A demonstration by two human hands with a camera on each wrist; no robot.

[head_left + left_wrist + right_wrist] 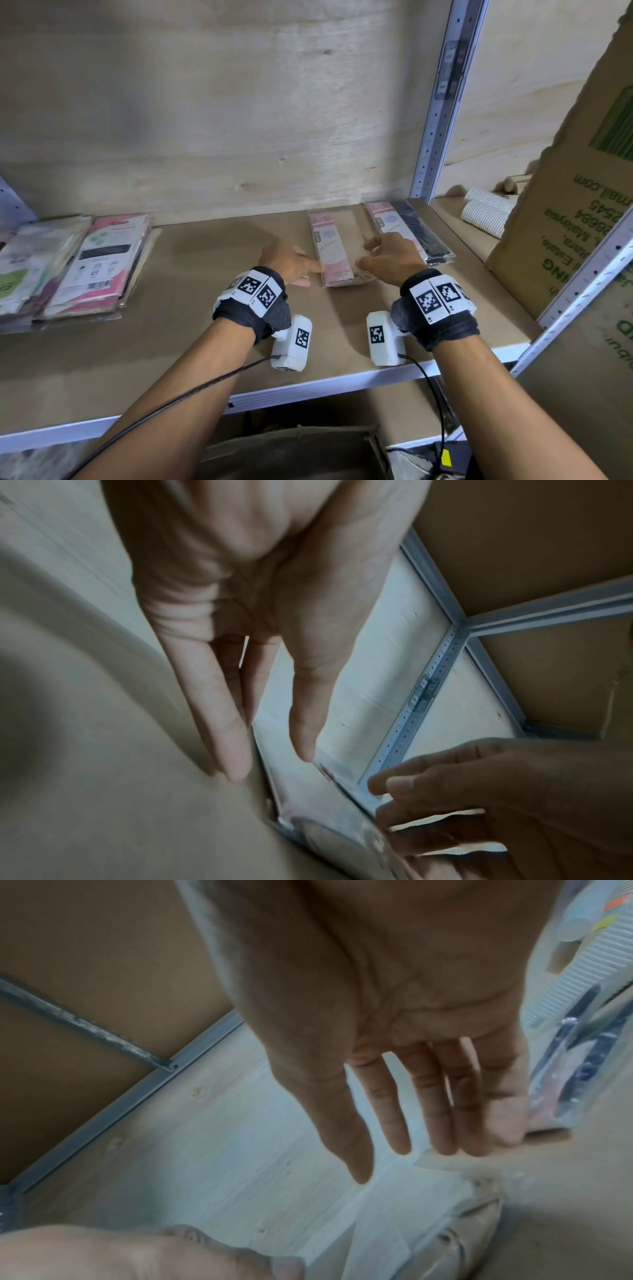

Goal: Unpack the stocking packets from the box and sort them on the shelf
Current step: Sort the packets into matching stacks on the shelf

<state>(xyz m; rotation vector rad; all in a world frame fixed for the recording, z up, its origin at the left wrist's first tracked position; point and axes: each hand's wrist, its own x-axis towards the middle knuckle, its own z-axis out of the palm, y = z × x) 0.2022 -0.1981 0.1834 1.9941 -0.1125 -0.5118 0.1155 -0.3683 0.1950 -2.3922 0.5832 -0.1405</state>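
A pink stocking packet [330, 250] lies flat on the shelf board [205, 274], with pale stockings showing through its clear side. My left hand [306, 272] lies against the packet's near left edge with straight fingers, and the left wrist view shows the fingertips [236, 767] at the packet's [308, 794] edge. My right hand [371, 255] hovers over the packet's right side with its fingers spread and relaxed, holding nothing. In the right wrist view this hand [411, 1139] is open above the pale packet [421, 1229]. A second packet with black stockings [411, 229] lies just to the right.
Two stacks of mixed packets [75, 267] sit at the shelf's left end. A grey upright post [438, 113] stands behind the packets. A large cardboard box [579, 192] leans at the right, with striped rolls [486, 212] beside it. Another box [291, 452] is below the shelf.
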